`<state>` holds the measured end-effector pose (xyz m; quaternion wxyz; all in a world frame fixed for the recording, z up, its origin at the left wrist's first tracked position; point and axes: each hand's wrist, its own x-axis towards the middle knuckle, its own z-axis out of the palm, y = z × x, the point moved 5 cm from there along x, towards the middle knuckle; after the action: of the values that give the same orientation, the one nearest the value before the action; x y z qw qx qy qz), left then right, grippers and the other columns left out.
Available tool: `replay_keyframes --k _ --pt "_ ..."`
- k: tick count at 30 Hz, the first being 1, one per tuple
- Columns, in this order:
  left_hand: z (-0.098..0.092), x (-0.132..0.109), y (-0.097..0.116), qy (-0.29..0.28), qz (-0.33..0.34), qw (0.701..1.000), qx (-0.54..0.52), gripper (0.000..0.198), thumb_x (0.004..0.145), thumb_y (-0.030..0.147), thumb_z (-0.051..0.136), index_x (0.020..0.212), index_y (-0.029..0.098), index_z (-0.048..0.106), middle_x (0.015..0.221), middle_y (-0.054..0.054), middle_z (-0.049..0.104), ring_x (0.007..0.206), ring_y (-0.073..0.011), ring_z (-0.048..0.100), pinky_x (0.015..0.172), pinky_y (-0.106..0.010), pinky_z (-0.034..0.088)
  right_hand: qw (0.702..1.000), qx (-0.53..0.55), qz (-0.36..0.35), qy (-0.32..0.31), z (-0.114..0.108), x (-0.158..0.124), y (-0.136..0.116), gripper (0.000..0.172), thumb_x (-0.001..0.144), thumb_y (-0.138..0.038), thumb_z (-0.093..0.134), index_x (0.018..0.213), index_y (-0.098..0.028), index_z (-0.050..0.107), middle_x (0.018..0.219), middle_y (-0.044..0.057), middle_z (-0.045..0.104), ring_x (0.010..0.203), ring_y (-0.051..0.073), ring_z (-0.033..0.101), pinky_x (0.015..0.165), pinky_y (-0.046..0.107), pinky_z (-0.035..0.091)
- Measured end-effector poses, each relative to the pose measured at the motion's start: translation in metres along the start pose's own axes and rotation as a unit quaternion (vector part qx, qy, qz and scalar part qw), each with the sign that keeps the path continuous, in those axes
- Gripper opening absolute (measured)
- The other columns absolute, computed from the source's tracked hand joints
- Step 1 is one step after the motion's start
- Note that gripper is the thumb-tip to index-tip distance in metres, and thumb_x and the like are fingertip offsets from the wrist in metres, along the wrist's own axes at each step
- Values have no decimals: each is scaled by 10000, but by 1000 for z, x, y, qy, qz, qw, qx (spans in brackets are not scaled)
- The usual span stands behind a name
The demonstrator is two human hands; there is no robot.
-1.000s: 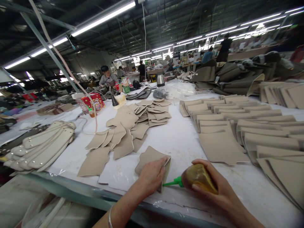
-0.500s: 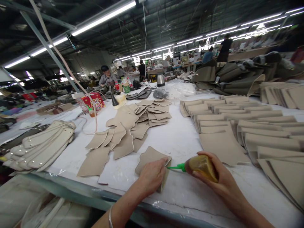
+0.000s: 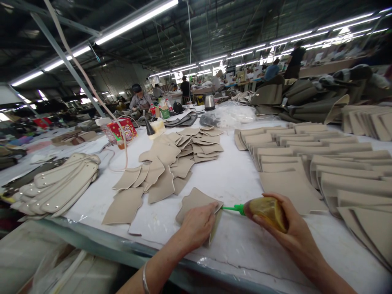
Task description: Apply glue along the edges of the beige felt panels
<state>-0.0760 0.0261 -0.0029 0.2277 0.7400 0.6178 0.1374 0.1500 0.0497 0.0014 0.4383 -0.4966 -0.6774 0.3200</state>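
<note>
A beige leather-like piece (image 3: 193, 201) lies near the table's front edge, its right side lifted or folded over a second layer. My left hand (image 3: 200, 223) grips it by that right edge, the index finger stretched along the top and the thumb hidden. In my right hand (image 3: 286, 228) is a squeeze bottle (image 3: 266, 212) of amber liquid, held on its side. Its thin green nozzle (image 3: 234, 208) points left, with the tip at the piece's right edge, close to my left fingertips. Whether liquid is coming out cannot be seen.
A loose heap of beige pieces (image 3: 162, 179) lies behind my left hand. Overlapping rows of beige pieces (image 3: 288, 179) cover the right side. Riveted pale straps (image 3: 65, 183) are stacked at left. Further back are a red box (image 3: 128, 127), a kettle (image 3: 209, 103) and a seated person (image 3: 140, 99).
The nozzle tip has moved slightly up along the piece's right edge, and the bottle has shifted a little to the right. My left hand keeps its hold; the whole view has shifted slightly.
</note>
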Motion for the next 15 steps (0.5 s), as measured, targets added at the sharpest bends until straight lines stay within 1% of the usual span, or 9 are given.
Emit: replay_keyframes --k 2,5,7,10,12,15 --pt "1 0 0 0 -3 1000 -1 452 916 240 326 1321 230 527 1298 -20 590 1178 -214 553 1033 -326 392 1000 -4 1 5 0 -4 -4 495 803 -535 658 1174 -258 483 995 17 596 813 233 596 709 324 471" --pt "1 1 -1 -2 -8 1000 4 457 919 251 325 1332 227 518 1292 -25 594 1178 -215 552 1037 -324 388 1000 14 18 -14 3 -9 -5 480 808 -535 641 1167 -254 491 1002 29 606 859 253 594 726 331 468" --pt "1 0 -1 -1 -10 1000 9 461 914 249 328 1337 233 512 1290 -25 596 1170 -221 559 1028 -334 397 999 15 25 -21 3 -9 -2 494 809 -539 637 1179 -252 480 976 30 611 844 258 597 707 332 472" --pt "2 0 -2 1 -11 1000 10 466 903 238 327 1329 242 516 1292 -22 593 1163 -230 564 1023 -357 402 1000 -2 12 -8 1 -4 0 523 785 -548 660 1173 -245 484 955 28 609 792 251 601 679 330 475" --pt "2 0 -2 2 -10 1000 9 469 903 240 323 1332 237 513 1297 -24 590 1165 -234 562 1027 -365 398 1000 -3 11 -3 2 -4 -2 520 780 -545 663 1168 -244 494 960 26 609 795 250 599 689 326 469" --pt "4 0 -3 -1 -9 1000 6 475 907 255 324 1347 228 500 1309 -27 581 1176 -237 553 1033 -366 393 999 21 36 -17 8 -16 -6 484 802 -538 639 1167 -255 493 965 10 607 809 236 596 707 306 456"
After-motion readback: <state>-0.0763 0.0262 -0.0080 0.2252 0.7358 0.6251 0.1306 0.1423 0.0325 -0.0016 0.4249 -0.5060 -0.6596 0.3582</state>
